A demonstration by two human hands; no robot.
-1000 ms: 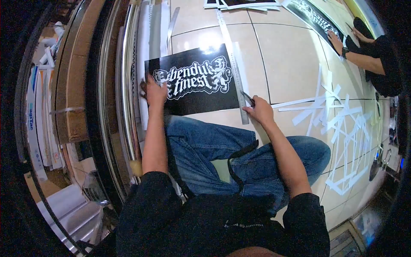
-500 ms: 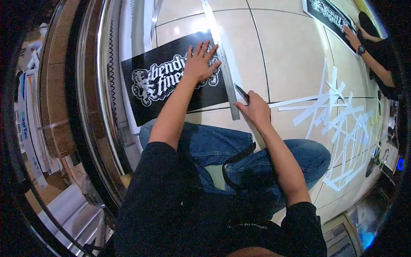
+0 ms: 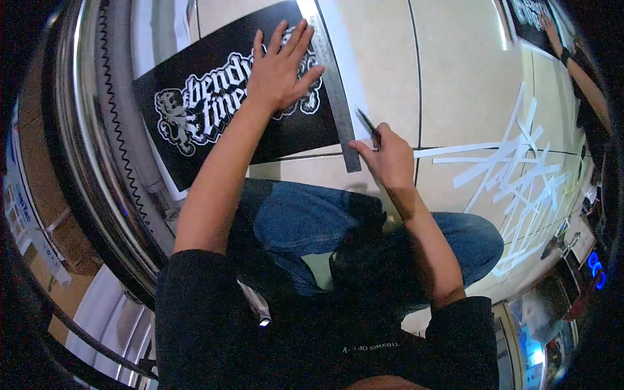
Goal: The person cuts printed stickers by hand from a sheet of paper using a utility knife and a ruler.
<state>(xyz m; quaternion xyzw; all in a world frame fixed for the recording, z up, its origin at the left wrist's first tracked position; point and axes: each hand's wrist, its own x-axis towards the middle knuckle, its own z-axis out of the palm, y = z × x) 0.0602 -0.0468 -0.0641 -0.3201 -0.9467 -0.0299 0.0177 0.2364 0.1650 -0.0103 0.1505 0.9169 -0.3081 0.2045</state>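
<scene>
A black sheet (image 3: 286, 140) printed with white ornate lettering lies on the tiled floor, with a white margin showing along its right side. My left hand (image 3: 279, 75) rests flat on it, fingers spread, thumb close to a steel ruler (image 3: 341, 114). That ruler runs along the sheet's right edge. In my right hand (image 3: 390, 159) is a slim dark cutter knife (image 3: 369, 123), its tip pointing up and left beside the ruler. My right thumb is at the ruler's lower end.
White offcut strips (image 3: 520, 166) lie in a tangle on the right. At top right, another person's hand (image 3: 551, 36) rests on a similar black print (image 3: 530, 19). A metal-railed machine (image 3: 84, 97) stands along the left. My crossed legs (image 3: 312, 214) are just below the sheet.
The view has shifted, so the sheet and my left hand appear farther left and higher. My right hand keeps the knife, whose tip now shows slightly farther from the ruler's edge.
</scene>
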